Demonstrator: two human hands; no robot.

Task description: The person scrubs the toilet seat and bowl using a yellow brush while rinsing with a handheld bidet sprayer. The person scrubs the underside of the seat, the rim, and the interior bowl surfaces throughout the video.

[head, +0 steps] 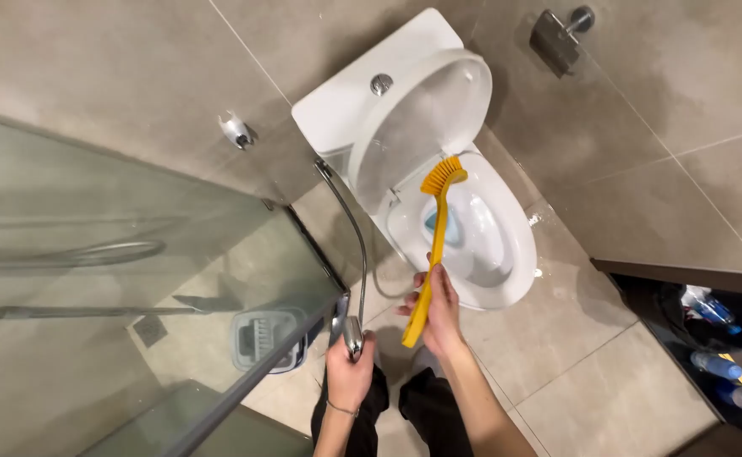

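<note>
Landmark: white toilet [472,279], lid raised against the cistern.

- Glass shower screen [134,279]: far left of the toilet, upright; a grey brush holder [265,338] shows through it on the floor.
- Wall bracket [237,130]: chrome, on the tiled wall left of the cistern.
- Hose [356,245]: chrome, running down from beside the cistern, just left of the toilet, to the left hand.
- Left hand [350,372]: in front of the toilet and to its left; fingers closed around a chrome spray head [352,336].
- Right hand [439,313]: at the toilet's front rim; fingers wrapped around the lower handle of the yellow brush [434,245].
- Yellow brush: handle slanting up over the seat, bristle head at the back of the bowl under the raised lid.
- Paper holder [555,38]: metal, on the wall right of the cistern.
- Bottles [718,366]: in a dark recess, well right of the toilet.
</note>
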